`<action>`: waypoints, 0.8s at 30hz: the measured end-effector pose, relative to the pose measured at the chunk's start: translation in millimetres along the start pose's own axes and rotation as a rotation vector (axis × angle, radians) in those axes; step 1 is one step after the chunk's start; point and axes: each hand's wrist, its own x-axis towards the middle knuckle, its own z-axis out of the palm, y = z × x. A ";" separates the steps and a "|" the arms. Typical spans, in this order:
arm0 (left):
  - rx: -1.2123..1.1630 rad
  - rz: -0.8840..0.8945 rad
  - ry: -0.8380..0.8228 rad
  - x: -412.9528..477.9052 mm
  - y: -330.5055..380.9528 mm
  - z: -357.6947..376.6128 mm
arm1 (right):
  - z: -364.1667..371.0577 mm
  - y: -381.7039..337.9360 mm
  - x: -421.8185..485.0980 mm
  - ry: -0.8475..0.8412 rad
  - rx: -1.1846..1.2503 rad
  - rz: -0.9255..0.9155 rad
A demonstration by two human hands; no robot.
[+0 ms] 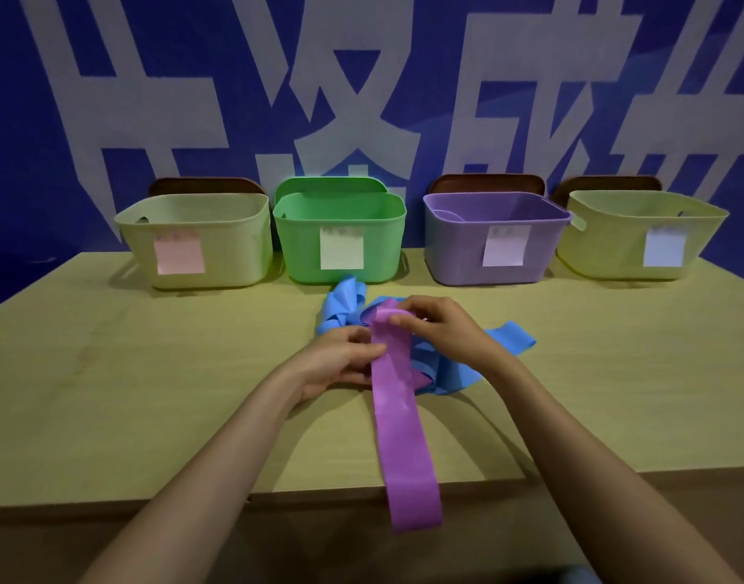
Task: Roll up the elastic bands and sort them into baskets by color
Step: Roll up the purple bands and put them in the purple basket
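Note:
A long purple elastic band (397, 419) runs from the pile at the table's middle toward me and hangs over the near edge. My right hand (437, 326) pinches its far end above the pile. My left hand (340, 360) holds the band's left side a little lower. Under both hands lies a tangled heap of blue elastic bands (345, 301), with one strip (513, 337) reaching out to the right. Four baskets line the back: a pale yellow basket with a pink note (193, 238), a green basket (340, 233), a purple basket (492, 238) and a pale yellow basket with a bluish note (639, 233).
The wooden table (130, 373) ends in a near edge close to my forearms. Behind the baskets lean brown lids (206, 185) and a green lid (330, 183) against a blue wall with large white characters.

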 end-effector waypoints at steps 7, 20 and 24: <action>-0.004 0.394 0.282 20.0 23.2 5.3 | -10.6 -12.1 17.4 -0.033 0.156 0.090; -0.314 0.205 0.171 64.3 26.6 -5.9 | -12.4 20.2 58.1 0.107 0.388 0.050; -0.218 0.249 0.187 68.9 19.6 -3.5 | -5.7 23.1 52.7 0.161 0.491 0.061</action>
